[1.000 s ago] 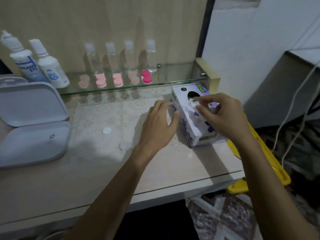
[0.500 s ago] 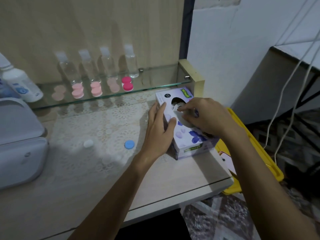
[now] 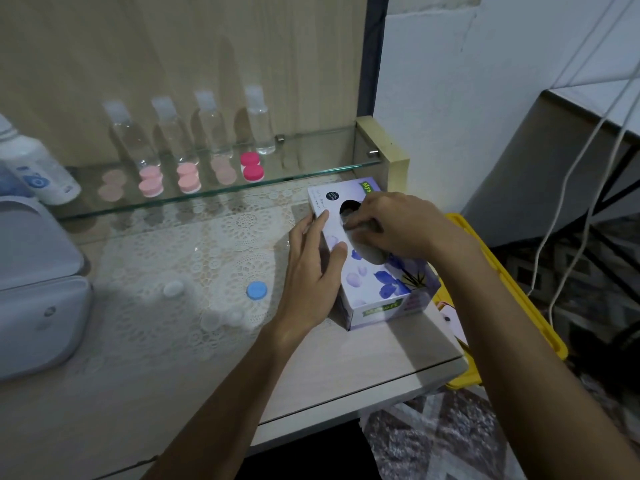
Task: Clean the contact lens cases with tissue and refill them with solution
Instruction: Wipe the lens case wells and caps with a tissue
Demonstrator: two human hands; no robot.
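A purple flowered tissue box [image 3: 377, 289] stands at the table's right end. My left hand [image 3: 311, 268] lies flat against its left side, fingers straight, thumb on the top. My right hand [image 3: 391, 226] reaches from the right, and its curled fingertips pinch the white tissue in the oval opening. On the lace mat left of the box lie a clear lens case [image 3: 221, 318], a blue cap [image 3: 256, 291] and a white cap [image 3: 173, 288]. Pink lens cases [image 3: 150, 181] and a magenta one [image 3: 252, 166] sit on the glass shelf [image 3: 311, 173]. A white solution bottle [image 3: 38, 174] stands far left.
Several small clear bottles [image 3: 258, 123] line the back of the shelf. A grey open hinged case [image 3: 38, 306] fills the table's left side. A yellow bin [image 3: 512, 292] sits below the table's right edge, with white cables [image 3: 568, 188] hanging beyond it.
My right hand's fingers have dropped from above the box down into its opening. My left hand stays against the box's side. The view has shifted right.
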